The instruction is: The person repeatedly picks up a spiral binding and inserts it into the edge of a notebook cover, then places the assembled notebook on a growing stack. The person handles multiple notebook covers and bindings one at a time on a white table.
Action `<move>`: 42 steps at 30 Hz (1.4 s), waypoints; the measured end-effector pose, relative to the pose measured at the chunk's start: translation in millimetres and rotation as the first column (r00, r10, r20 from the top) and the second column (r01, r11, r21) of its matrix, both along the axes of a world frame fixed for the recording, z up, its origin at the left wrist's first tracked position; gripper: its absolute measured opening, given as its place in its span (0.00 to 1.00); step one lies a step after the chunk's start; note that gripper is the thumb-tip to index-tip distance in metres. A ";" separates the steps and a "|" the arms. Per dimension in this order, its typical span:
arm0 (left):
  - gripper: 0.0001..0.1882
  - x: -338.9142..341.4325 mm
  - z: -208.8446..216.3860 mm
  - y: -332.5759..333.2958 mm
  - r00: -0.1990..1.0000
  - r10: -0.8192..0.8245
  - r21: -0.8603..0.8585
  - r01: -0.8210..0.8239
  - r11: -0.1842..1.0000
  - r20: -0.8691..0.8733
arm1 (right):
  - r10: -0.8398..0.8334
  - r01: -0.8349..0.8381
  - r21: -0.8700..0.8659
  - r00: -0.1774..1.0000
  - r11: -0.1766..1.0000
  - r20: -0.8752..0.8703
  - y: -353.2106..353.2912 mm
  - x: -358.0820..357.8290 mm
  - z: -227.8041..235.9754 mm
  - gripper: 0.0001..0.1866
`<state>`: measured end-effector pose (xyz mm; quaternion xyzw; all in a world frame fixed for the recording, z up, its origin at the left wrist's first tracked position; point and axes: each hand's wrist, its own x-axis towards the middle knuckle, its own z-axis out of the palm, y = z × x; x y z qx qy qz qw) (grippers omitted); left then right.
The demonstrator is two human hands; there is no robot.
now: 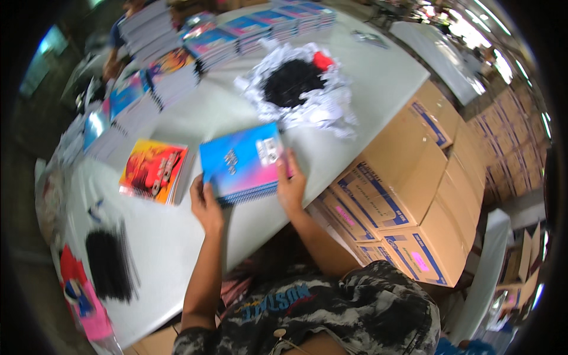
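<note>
Between my two hands is a blue and pink spiral notebook (242, 163), its dark coil binding along the edge nearest me; it may be more than one notebook stacked. My left hand (206, 204) grips its near left corner, thumb at the edge. At its right side, my right hand (291, 183) is closed on the edge with the thumb over the cover. Just left of it lies a small stack of red and yellow spiral notebooks (155, 168) on the white table (171, 260).
Black binding coils (109, 263) lie at the table's left. Another black coil heap (293, 83) rests on crumpled white paper (337, 109). Notebook stacks (213, 47) line the far side, where a person (112, 62) stands. Cardboard boxes (396, 171) crowd the right edge.
</note>
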<state>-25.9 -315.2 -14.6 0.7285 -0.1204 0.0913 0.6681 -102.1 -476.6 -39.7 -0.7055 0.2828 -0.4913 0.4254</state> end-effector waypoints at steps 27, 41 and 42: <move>0.14 10.7 25.8 25.6 0.511 -0.854 -0.956 0.288 0.065 0.096 | -0.011 0.004 0.017 0.917 1.000 0.400 -6.5 -10.9 2.0 0.09; 0.11 13.7 26.5 34.2 0.445 -0.871 -0.973 0.181 -0.139 0.208 | 0.606 -0.627 -0.175 -0.779 -0.759 0.161 84.4 -86.1 162.2 0.07; 0.11 15.0 24.5 35.4 0.453 -0.868 -0.975 0.179 -0.136 0.204 | 0.588 -0.604 -0.173 -0.797 -0.778 0.136 85.9 -87.9 162.9 0.06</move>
